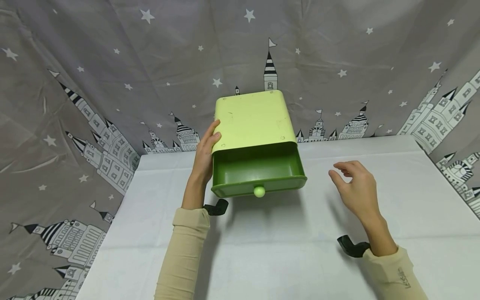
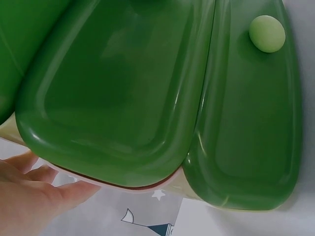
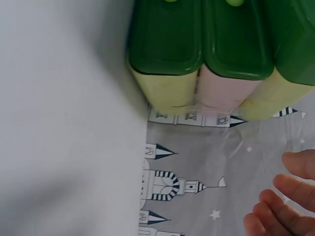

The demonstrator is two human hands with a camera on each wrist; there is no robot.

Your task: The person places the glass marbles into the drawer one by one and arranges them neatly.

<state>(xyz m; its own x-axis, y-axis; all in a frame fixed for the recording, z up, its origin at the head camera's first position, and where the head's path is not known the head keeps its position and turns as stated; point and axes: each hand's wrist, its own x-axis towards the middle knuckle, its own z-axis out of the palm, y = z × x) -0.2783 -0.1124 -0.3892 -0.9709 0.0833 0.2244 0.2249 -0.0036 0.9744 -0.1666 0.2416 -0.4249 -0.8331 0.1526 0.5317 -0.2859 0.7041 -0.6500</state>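
Note:
A drawer unit (image 1: 251,118) with a lime-yellow top stands before me. Its top green drawer (image 1: 283,183) is pulled out, its inside bare, with a round light-green knob (image 1: 259,191) on the front. Seen from the right wrist, the casing is stacked in yellow, pink (image 3: 229,93) and yellow tiers with green drawer fronts (image 3: 167,44). My left hand (image 1: 204,158) rests against the unit's left side, fingertips at the top edge. Well to the right of the unit, my right hand (image 1: 358,189) hovers over the table with fingers loosely bent, holding nothing.
A white cloth (image 1: 270,258) covers the table. Behind and to the sides hangs a grey curtain (image 1: 168,50) printed with castles and stars. Black straps with small mounts (image 1: 216,207) sit at both wrists.

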